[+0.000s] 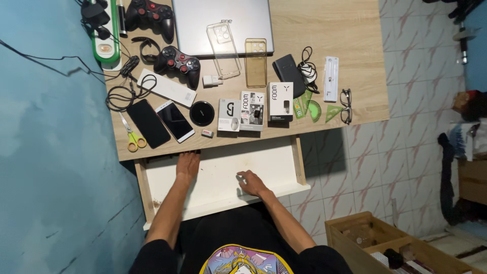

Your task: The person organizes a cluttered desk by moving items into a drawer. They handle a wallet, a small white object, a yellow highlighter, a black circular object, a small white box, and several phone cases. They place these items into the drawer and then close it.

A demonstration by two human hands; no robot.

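Head view: left hand (187, 165) flat, grip released, palm down inside pulled-out white drawer (274, 162). Right hand (251, 181) loosely curled, grasping nothing, fingertips on drawer floor. White phone (175, 121) on tabletop (329, 30) just beyond left grip, long axis diagonal.

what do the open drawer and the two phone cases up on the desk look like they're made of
The drawer looks like white-painted or laminated board, matte, with pale wooden side rails. The clear phone case and the amber phone case look like soft glossy plastic, see-through to the surfaces beneath.
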